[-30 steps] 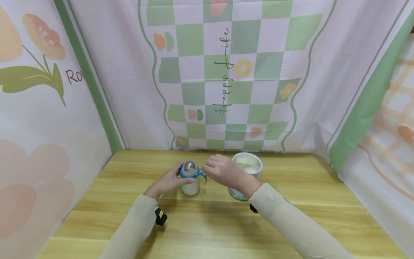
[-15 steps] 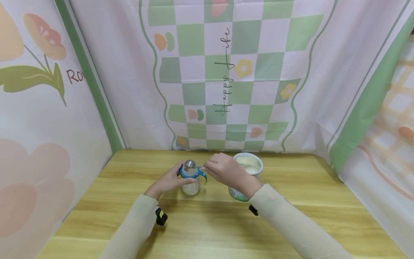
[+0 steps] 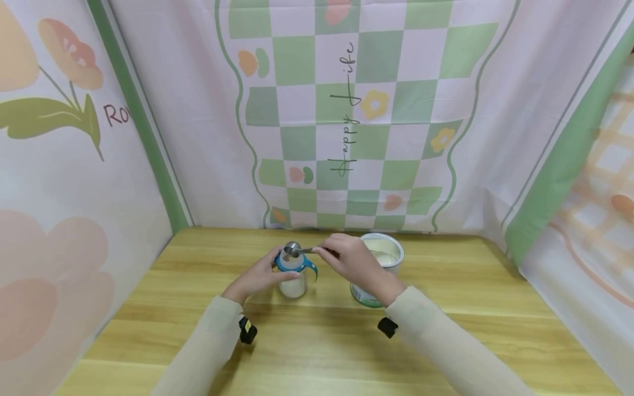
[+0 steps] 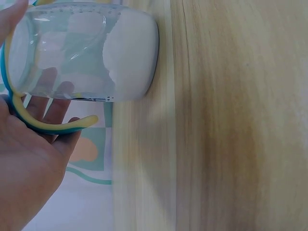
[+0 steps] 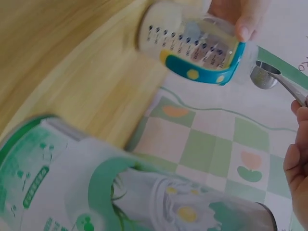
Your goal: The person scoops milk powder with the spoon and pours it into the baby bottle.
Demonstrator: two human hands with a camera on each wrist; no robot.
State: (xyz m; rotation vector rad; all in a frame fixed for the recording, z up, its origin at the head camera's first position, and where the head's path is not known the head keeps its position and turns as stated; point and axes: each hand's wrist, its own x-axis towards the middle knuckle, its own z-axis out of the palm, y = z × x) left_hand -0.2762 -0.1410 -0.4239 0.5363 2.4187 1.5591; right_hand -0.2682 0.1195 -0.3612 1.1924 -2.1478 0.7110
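A clear baby bottle (image 3: 293, 287) stands upright on the table, its blue collar carrying curved handles. White powder fills the lower part in the left wrist view, where one handle (image 4: 57, 128) shows yellow inside. My left hand (image 3: 260, 279) holds the bottle at the collar, thumb in front and fingers behind. Just over the bottle's mouth is the round bowl of a metal measuring spoon (image 5: 264, 77), hollow side up. My right hand (image 3: 354, 263) pinches the spoon's handle. To the right stands an open can (image 3: 367, 298) with pale powder inside, partly hidden by my right hand.
The wooden table (image 3: 317, 352) ends at the back against a checkered curtain (image 3: 346, 132). More printed curtains hang at both sides. In the right wrist view, the can's green-and-white printed wall (image 5: 96, 178) fills the lower left.
The measuring spoon has turned from hollow side down to hollow side up and risen slightly above the bottle's mouth. My right hand has rotated with it; the left hand and bottle stay put.
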